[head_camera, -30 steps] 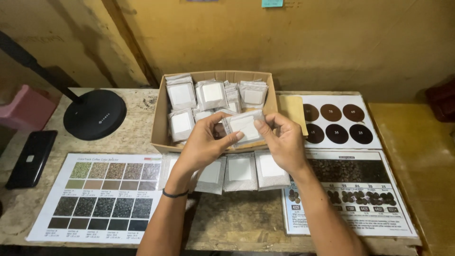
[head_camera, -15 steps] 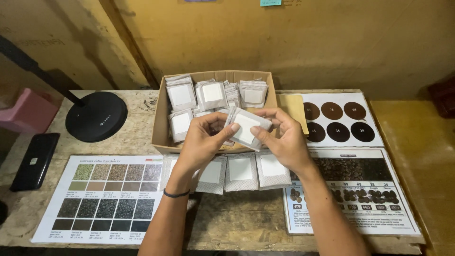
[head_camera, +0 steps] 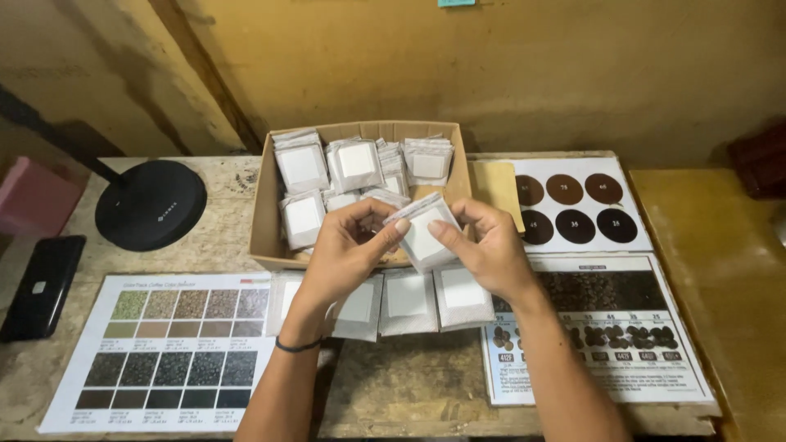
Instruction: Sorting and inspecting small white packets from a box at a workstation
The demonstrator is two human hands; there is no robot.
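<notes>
Near the middle of the frame both hands meet over the front edge of a cardboard box, and between them sits one small silvery packet with a white square label. The left hand comes in from the lower centre, a dark band on its wrist, with its thumb and fingertips pinched on the packet's upper left corner. The right hand closes on the packet from the right, thumb pressed across its face and fingers curled behind. So the packet is clamped from both sides, tilted a little, held just above the box's near wall.

Inside the box more packets of the same kind stand upright in loose rows. Directly below the hands, three more packets lie flat side by side on the worn table. At lower left lies a colour chart of grainy swatches; at right, a card with dark brown discs and another printed sheet below it. A black round lamp base and a dark phone sit at the left.
</notes>
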